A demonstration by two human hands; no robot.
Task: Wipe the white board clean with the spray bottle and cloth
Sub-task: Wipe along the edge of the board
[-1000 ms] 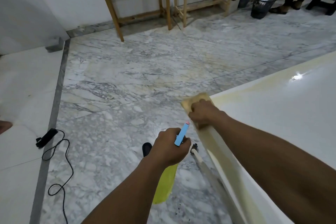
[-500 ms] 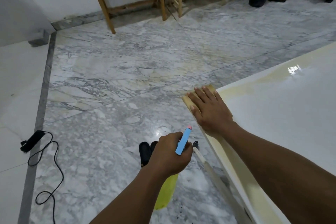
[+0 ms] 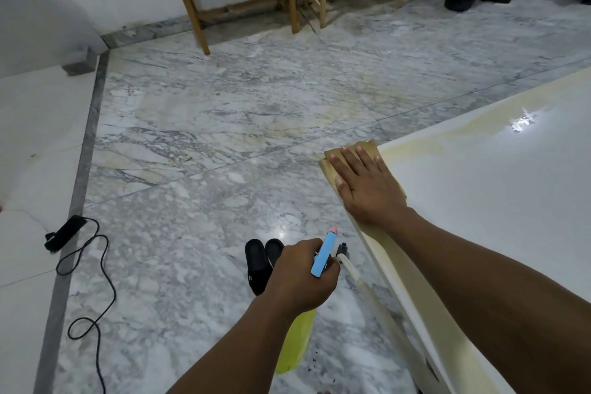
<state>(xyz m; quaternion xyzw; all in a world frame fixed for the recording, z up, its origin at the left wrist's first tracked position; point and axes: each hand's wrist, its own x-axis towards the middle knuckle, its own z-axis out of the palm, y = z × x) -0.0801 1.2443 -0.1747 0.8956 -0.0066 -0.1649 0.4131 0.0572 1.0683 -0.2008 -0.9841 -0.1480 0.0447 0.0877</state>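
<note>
— Left hand (image 3: pixel 305 275)? Wrapped tight round the yellow plastic spray bottle with blue trigger (image 3: pixel 322 256), nozzle aimed up-right, just left of the board's edge.

— Right hand (image 3: pixel 364 182)? Pressed flat, fingers spread, on the tan soft cloth (image 3: pixel 329 166), at the glossy white board (image 3: pixel 499 201)'s near corner; yellowish stains stretched rightward along the far edge.

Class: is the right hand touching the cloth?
Touching. The head view shows the right hand pressed flat on the cloth at the white board's corner.

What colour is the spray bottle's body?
Yellow bottle, seen in the head view.
</note>
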